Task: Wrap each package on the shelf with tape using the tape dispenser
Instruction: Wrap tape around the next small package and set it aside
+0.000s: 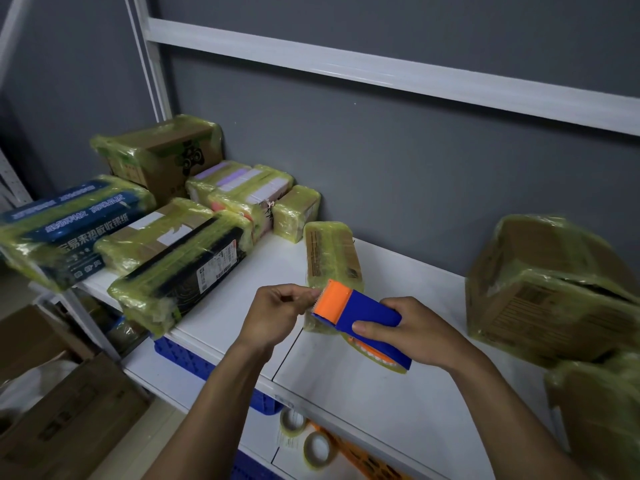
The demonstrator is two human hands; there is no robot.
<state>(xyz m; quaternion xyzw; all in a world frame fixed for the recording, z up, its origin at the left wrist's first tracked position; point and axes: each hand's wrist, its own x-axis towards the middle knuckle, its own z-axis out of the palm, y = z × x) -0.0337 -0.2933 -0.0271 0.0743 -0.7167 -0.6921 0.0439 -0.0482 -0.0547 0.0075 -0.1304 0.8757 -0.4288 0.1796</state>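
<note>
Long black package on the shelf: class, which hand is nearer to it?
Left. The left hand sits just right of the long black package; the right hand grips the tape dispenser farther right.

We find packages (166,244) clustered at the shelf's (381,393) left end. A lone package (330,254) sits mid-shelf; another package (547,289) sits at the right end.

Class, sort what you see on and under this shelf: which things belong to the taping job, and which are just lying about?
Job: dispenser, gripped by the right hand, left hand pinching at its orange end; wrapped packages; shelf.
Lying about: tape rolls, blue crate, floor boxes.
</note>
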